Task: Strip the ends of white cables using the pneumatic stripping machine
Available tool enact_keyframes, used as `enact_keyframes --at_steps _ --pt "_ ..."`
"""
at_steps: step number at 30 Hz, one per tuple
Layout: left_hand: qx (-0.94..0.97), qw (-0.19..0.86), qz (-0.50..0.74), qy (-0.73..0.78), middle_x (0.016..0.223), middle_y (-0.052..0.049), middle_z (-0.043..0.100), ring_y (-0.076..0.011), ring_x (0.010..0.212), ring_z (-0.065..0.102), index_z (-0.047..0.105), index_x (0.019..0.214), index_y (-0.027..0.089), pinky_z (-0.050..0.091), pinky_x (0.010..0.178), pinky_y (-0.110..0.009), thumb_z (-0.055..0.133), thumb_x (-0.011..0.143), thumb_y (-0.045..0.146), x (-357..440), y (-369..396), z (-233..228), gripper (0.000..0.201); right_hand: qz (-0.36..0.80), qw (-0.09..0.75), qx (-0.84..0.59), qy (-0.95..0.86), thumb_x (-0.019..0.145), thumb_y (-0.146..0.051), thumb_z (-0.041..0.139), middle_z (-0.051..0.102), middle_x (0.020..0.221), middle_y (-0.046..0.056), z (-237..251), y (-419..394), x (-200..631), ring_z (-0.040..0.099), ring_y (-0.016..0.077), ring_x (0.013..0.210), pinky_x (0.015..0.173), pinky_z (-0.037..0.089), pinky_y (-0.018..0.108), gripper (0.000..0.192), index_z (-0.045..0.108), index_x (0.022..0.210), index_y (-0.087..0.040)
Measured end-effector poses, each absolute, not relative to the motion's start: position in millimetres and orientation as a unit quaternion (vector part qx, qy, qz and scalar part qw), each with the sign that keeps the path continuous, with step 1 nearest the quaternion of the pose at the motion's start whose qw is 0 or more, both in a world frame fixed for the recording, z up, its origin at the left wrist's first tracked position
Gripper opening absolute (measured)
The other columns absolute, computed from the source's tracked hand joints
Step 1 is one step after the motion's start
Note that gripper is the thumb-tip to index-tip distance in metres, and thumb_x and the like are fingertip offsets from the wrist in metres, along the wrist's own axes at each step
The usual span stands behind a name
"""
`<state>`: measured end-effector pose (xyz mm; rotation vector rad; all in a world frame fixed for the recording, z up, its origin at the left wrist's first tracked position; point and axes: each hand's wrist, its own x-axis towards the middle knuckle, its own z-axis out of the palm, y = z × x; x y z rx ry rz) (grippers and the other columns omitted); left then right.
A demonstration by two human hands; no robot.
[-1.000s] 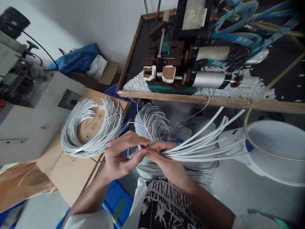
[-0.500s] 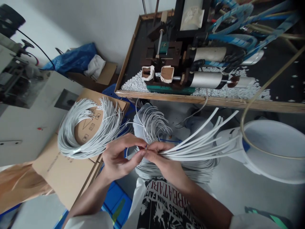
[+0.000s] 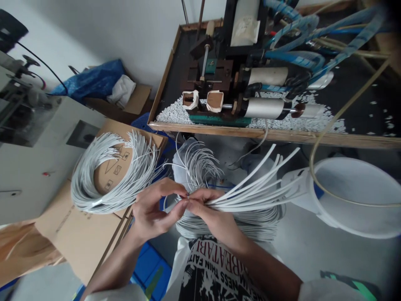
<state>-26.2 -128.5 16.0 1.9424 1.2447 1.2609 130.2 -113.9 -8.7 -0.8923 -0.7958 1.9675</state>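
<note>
cluttered workbench above; right hand grips wire bundle (long axis running rightward), left hand pinching its end.

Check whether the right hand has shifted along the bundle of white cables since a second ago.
No. The right hand still pinches the bundle of white cables at the same end, against the left hand; the wooden bench edge merely slid with the camera.

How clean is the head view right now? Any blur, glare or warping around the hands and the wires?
Head view: soft, even light with no hard glare; both hands, left hand and right hand, and the white wire bundle are fairly sharp; wide-angle warping bends the wooden bench edge; the corners darken and the white bucket looks stretched.
</note>
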Motion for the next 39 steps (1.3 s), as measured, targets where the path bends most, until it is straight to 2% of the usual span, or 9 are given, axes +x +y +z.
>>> enact_keyframes --at_steps 5,11,19,28,33,36,39 --pt "0.75 0.255 0.415 0.448 0.091 -0.009 0.071 -0.0198 0.079 0.067 0.067 0.11 0.019 0.055 0.065 -0.034 0.063 0.084 0.007 -25.4 -126.8 20.0 0.029 0.775 0.416 -0.355 -0.318 0.07 -0.03 0.077 0.049 0.05 -0.006 -9.9 -114.5 128.1 0.04 0.0105 0.051 0.048 0.033 0.025 0.016 0.069 0.059 -0.021" --pt "0.741 0.249 0.424 0.458 0.088 -0.007 0.07 -0.0197 0.08 0.066 0.066 0.104 0.019 0.055 0.068 -0.035 0.063 0.082 0.006 -23.3 -127.9 17.9 0.026 0.764 0.421 -0.359 -0.332 0.072 -0.03 0.073 0.047 0.051 -0.005 -9.3 -115.8 130.2 0.04 0.011 0.053 0.051 0.034 0.025 0.019 0.067 0.057 -0.021" --pt "0.738 0.257 0.417 0.464 0.089 -0.007 0.069 -0.0196 0.082 0.066 0.065 0.105 0.016 0.054 0.07 -0.033 0.066 0.08 0.004 -23.5 -128.9 15.8 0.028 0.764 0.433 -0.34 -0.337 0.079 -0.025 0.07 0.058 0.059 -0.004 -13.1 -118.8 132.3 0.049 0.0111 0.059 0.058 0.041 0.023 0.016 0.069 0.064 -0.022" --pt "0.753 0.239 0.4 0.464 0.094 -0.008 0.071 -0.0204 0.083 0.068 0.068 0.109 0.016 0.056 0.069 -0.031 0.065 0.082 0.008 -22.3 -127.0 18.5 0.028 0.767 0.424 -0.327 -0.353 0.084 -0.028 0.066 0.053 0.06 -0.005 -14.7 -117.2 135.2 0.044 0.0101 0.058 0.057 0.037 0.022 0.02 0.067 0.065 -0.021" --pt "0.76 0.228 0.376 0.478 0.096 -0.008 0.071 -0.02 0.084 0.068 0.066 0.113 0.017 0.055 0.071 -0.03 0.066 0.084 0.012 -23.4 -127.3 20.6 0.029 0.786 0.429 -0.317 -0.313 0.083 -0.031 0.068 0.063 0.066 -0.003 -17.8 -116.4 133.7 0.053 0.0119 0.065 0.064 0.041 0.024 0.015 0.074 0.071 -0.023" --pt "0.729 0.257 0.323 0.546 0.092 -0.006 0.071 -0.0186 0.079 0.067 0.062 0.114 0.018 0.053 0.07 -0.028 0.066 0.087 0.021 -28.8 -128.5 22.4 0.028 0.792 0.419 -0.336 -0.289 0.083 -0.033 0.068 0.062 0.065 -0.002 -20.8 -116.1 133.1 0.05 0.0117 0.064 0.064 0.038 0.025 0.018 0.074 0.071 -0.021" --pt "0.69 0.342 0.273 0.577 0.09 -0.005 0.07 -0.0181 0.078 0.066 0.061 0.115 0.019 0.051 0.07 -0.027 0.061 0.091 0.028 -33.1 -129.9 24.4 0.025 0.783 0.437 -0.354 -0.266 0.084 -0.038 0.068 0.055 0.063 -0.004 -25.3 -115.2 132.7 0.043 0.0103 0.06 0.061 0.034 0.025 0.021 0.074 0.074 -0.022"
